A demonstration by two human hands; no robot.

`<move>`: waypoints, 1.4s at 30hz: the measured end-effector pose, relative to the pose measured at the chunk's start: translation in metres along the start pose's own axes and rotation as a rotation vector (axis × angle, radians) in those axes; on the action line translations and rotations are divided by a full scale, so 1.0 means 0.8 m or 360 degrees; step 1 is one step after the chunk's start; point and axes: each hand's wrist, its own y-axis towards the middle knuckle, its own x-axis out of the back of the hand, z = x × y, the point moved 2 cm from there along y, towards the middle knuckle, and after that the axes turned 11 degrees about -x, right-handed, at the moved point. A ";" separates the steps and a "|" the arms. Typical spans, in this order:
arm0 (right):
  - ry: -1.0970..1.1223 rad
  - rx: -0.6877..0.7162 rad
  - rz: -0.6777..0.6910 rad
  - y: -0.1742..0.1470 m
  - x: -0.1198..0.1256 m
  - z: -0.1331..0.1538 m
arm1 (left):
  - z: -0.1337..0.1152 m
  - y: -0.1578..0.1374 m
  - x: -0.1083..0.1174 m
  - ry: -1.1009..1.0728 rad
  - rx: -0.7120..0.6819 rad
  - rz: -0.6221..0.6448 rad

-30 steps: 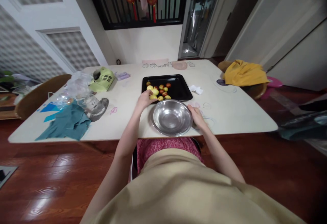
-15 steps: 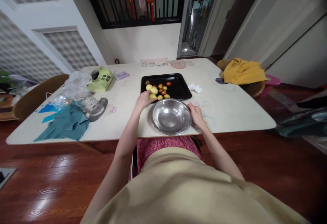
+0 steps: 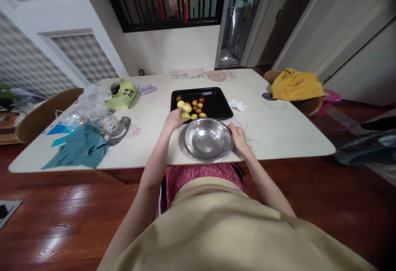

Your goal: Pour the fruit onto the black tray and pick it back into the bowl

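Note:
A black tray [image 3: 216,102] lies on the table, holding several yellow fruits [image 3: 181,104] and smaller red-brown ones [image 3: 201,100] on its left side. My left hand [image 3: 174,119] is at the tray's front left corner, its fingers and thumb closed around a yellow fruit [image 3: 185,116]. Directly in front of the tray, at the table's near edge, stands a shiny metal bowl [image 3: 208,141] with nothing in it. My right hand [image 3: 239,137] grips the bowl's right rim, thumb on top; its other fingers are mostly hidden.
On the left of the white table [image 3: 148,143] are a teal cloth [image 3: 78,147], a clear jar [image 3: 114,126], plastic bags [image 3: 93,102] and a green tissue pack [image 3: 123,94]. A crumpled tissue [image 3: 237,106] lies right of the tray. Yellow cloth [image 3: 295,85] covers a chair.
Hardly anything differs. Both hands, the bowl and the tray keep their places; the view has shifted very slightly.

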 end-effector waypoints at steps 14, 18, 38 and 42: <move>-0.0032 0.0008 -0.0021 -0.003 0.000 0.001 | -0.005 0.000 0.003 0.0142 0.0066 0.0076; -0.0035 0.0015 -0.0015 -0.004 0.000 0.003 | -0.009 -0.001 0.003 0.0123 0.0105 0.0091; -0.0093 0.0038 -0.0017 -0.006 0.002 0.008 | -0.015 -0.001 0.020 -0.0337 -0.0073 -0.0347; -0.0055 0.0037 0.0001 -0.007 0.001 0.007 | -0.041 -0.008 0.030 -0.0698 -0.0396 -0.0294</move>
